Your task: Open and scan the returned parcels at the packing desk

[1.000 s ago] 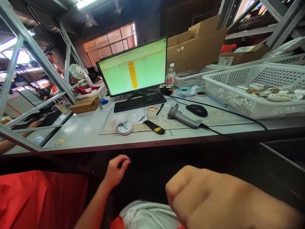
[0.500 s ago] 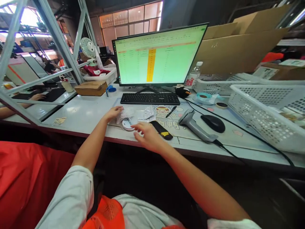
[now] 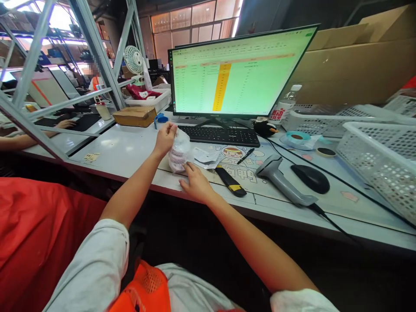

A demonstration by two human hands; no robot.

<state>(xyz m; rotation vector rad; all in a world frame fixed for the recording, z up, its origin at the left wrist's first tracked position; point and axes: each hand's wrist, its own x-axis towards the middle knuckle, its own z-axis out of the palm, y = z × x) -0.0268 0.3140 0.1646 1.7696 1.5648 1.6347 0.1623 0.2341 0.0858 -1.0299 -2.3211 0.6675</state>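
Observation:
My left hand [image 3: 166, 138] is closed on the top edge of a clear bubble-wrap bag [image 3: 180, 149], which it lifts upright off the desk's front part. Something pale and pinkish shows through the bag's lower part, too blurred to name. My right hand [image 3: 197, 184] is at the bag's lower right side, thumb and fingers apart, the fingertips at or against the plastic. A flat white plastic packet [image 3: 206, 157] lies just right of the bag. Beside my right hand is a black and yellow box cutter [image 3: 231, 181].
A grey barcode scanner [image 3: 286, 181], a black mouse [image 3: 310, 177] and a pen [image 3: 246, 156] lie to the right. Behind stand a keyboard [image 3: 224, 135] and a monitor [image 3: 240, 73]. White baskets [image 3: 380, 151] are at the right, a cardboard box [image 3: 134, 116] at the left. A co-worker's hand [image 3: 66, 124] shows far left.
My left hand has risen with the bubble-wrap bag, which lay low on the desk. The white disc with lettering is no longer visible. My right hand has moved close to the bag. The view has shifted left.

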